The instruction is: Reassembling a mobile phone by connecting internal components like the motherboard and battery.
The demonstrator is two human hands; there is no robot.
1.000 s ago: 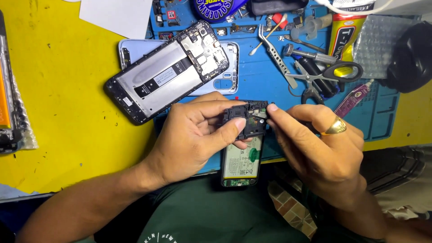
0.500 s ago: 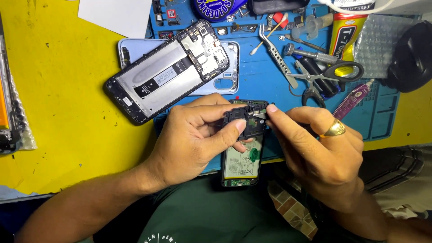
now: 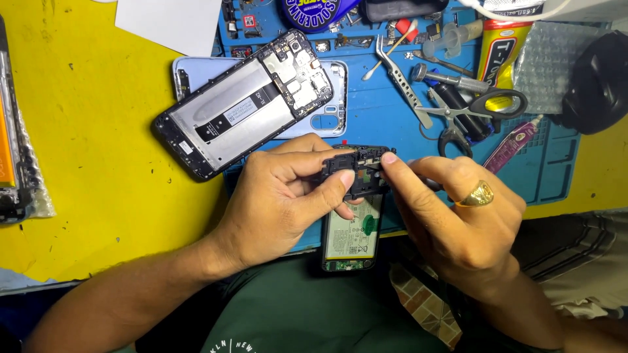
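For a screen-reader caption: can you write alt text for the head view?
Two bare hands, left hand and right hand, grip a small opened phone by its black top cover over a blue repair mat. A second opened phone, scissors and tweezers lie behind.

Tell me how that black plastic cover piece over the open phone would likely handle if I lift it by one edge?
The black cover piece looks thin with cut-outs, so it is probably light and may flex somewhat. Both the left hand and right hand pinch it by fingertips, suggesting it needs gentle, steady support. Its thin edges over the open phone could likely snap if bent.
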